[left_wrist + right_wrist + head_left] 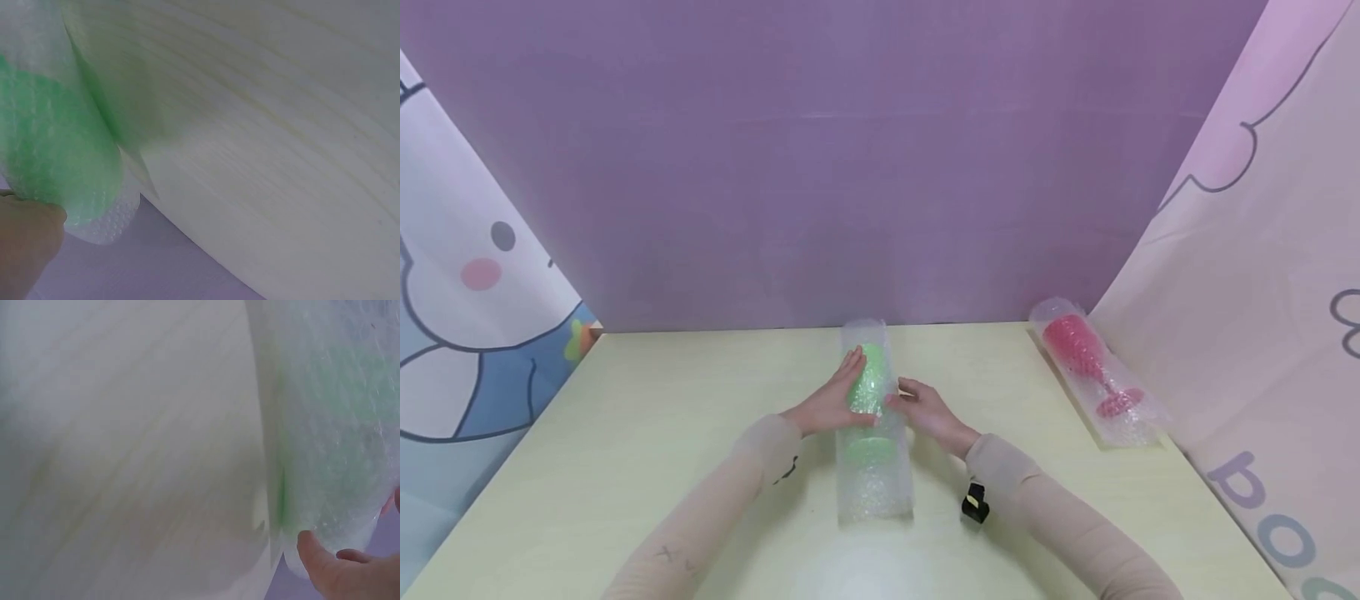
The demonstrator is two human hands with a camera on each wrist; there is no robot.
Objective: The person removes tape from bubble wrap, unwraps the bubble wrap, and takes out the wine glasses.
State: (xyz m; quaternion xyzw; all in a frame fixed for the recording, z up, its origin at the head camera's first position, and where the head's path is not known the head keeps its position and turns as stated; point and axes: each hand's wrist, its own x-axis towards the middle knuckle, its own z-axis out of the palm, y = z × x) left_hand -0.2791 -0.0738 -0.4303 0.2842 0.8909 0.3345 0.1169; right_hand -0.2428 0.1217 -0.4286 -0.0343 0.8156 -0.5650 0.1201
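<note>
A green goblet (871,379) lies lengthwise in front of me inside a bubble wrap sleeve (874,496), its bowl toward the back wall and its foot toward me. My left hand (829,403) rests on the sleeve from the left, fingers straight along the bowl and thumb stretched across below it. In the left wrist view, part of that hand (28,240) touches the wrap by the rounded green end. From the right, my right hand (934,414) touches the sleeve's side. The right wrist view shows its thumb (319,559) against the wrap, with another finger partly hidden behind.
A pink goblet (1078,346) in its own bubble wrap lies slantwise at the table's back right, beside the printed side cloth (1247,333). A purple panel (850,167) rises along the back edge of the pale table (700,367). A small black device (975,504) hangs by the right wrist.
</note>
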